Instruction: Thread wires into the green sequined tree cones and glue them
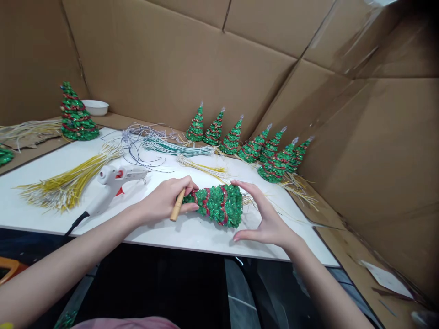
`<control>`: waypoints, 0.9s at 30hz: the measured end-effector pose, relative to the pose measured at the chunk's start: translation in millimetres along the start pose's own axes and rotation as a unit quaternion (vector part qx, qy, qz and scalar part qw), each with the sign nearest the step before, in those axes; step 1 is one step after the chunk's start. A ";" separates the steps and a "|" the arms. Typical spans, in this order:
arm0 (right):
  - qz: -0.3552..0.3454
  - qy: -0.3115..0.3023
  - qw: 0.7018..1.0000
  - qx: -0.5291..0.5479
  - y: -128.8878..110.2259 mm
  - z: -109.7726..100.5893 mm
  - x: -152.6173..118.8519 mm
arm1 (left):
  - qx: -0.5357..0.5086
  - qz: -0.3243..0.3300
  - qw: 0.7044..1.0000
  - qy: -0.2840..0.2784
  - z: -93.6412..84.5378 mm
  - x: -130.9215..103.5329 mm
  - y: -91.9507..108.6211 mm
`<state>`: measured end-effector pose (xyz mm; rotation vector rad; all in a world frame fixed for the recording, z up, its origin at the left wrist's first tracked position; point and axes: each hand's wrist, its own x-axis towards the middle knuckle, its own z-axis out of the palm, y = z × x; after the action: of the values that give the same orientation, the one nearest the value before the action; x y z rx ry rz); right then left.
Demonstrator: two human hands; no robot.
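Observation:
A small glittery green Christmas tree [219, 204] with red garlands lies tipped sideways above the white board, its wide base toward the right. My left hand [176, 196] is closed round its narrow top end, which the fingers hide. That same hand also keeps a short wooden stick or handle [178, 205], pointing down toward me. At the base, my right hand [264, 217] is spread, thumb and fingers wide apart. Its fingertips are at the upper edge of the base; I cannot tell whether they touch it.
A white hot glue gun [111, 185] with a black cord lies left, beside a bundle of yellow-white wires [73, 176]. Green wires [178, 147] lie behind. Several finished-looking trees [274, 162] line the back right; a larger tree [77, 114] and white bowl [96, 108] stand back left. Cardboard walls [171, 59] enclose the board [151, 233].

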<state>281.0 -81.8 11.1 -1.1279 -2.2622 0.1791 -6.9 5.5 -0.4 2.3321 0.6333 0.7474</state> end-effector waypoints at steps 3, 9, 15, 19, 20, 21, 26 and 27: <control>0.052 -0.014 0.998 0.018 -3.6 -5.4 1.8 | 0.037 0.027 0.999 0.008 1.6 -1.6 0.2; 0.082 -0.024 0.996 0.012 -5.4 -6.4 1.9 | 0.082 0.055 0.995 0.016 2.2 -4.1 1.3; 0.019 0.003 1.000 -0.017 -9.4 -2.9 -8.4 | 0.056 0.031 0.998 -0.011 -6.7 -8.2 6.2; -0.007 0.015 0.999 -0.047 -13.6 1.0 -16.1 | 0.044 0.018 0.998 -0.035 -8.0 -11.6 3.7; -0.013 0.019 0.998 -0.052 -14.7 1.9 -17.4 | 0.041 0.015 0.998 -0.041 -7.4 -12.2 2.6; -0.018 0.024 0.998 -0.057 -15.6 2.6 -18.4 | 0.037 0.013 0.998 -0.046 -6.7 -12.5 1.5; -0.027 0.026 0.996 -0.077 -18.9 3.0 -21.5 | 0.007 0.027 0.998 -0.048 -2.8 -13.7 -2.3; -0.023 0.023 0.997 -0.069 -19.4 2.3 -21.9 | 0.003 0.032 0.998 -0.047 -2.3 -13.9 -2.7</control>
<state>276.5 -110.4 6.5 -1.1349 -2.2858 -0.0213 -19.2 0.1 -5.6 2.3874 0.5237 0.6601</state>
